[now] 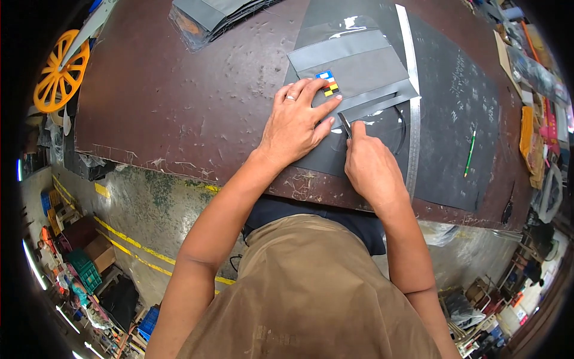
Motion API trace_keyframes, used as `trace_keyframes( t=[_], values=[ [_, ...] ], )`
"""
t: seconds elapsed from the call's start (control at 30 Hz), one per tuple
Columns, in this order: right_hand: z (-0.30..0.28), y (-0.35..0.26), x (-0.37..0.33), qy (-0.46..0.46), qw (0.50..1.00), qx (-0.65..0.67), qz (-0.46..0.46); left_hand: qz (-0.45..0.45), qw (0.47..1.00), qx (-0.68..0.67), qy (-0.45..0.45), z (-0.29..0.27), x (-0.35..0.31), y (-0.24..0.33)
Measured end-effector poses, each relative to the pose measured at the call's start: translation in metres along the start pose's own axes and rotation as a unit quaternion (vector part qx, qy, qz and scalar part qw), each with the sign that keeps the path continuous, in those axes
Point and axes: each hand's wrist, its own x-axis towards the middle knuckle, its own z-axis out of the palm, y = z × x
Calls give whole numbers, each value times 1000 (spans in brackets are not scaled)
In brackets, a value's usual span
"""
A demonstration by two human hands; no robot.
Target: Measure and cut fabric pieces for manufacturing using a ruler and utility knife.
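Observation:
A grey fabric panel with lighter grey bands lies on a dark sheet on the table. My left hand rests flat on its left side with fingers spread; fingertips touch a small blue, white, yellow and black patch. My right hand is closed around a slim cutter knife, its tip at the panel's lower left corner. A long narrow opening runs along the panel's lower band. Beside it curls a thin dark strip. Glossy clear plastic shows beyond the panel's far edge.
A long metal ruler lies right of the panel. Farther right, a green pencil lies on the marked dark sheet. Stacked grey panels sit at the far left of the brown table. An orange wheel stands beyond its left edge.

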Motion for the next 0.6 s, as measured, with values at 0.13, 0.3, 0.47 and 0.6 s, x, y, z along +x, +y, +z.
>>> trace_keyframes(
  t=[0.13,0.3,0.47,0.6],
  values=[
    [-4,-1,1,-19,1000,0,18,5,1000,-7,-3,-2,1,-1],
    [-4,0,3,-14,1000,9,14,4,1000,-4,-3,-3,3,0],
    [-7,-3,1,-13,1000,9,3,0,1000,-4,-4,-8,3,0],
    [-12,-5,-2,-22,1000,1,12,-1,1000,-4,-5,-13,4,3]
  ],
)
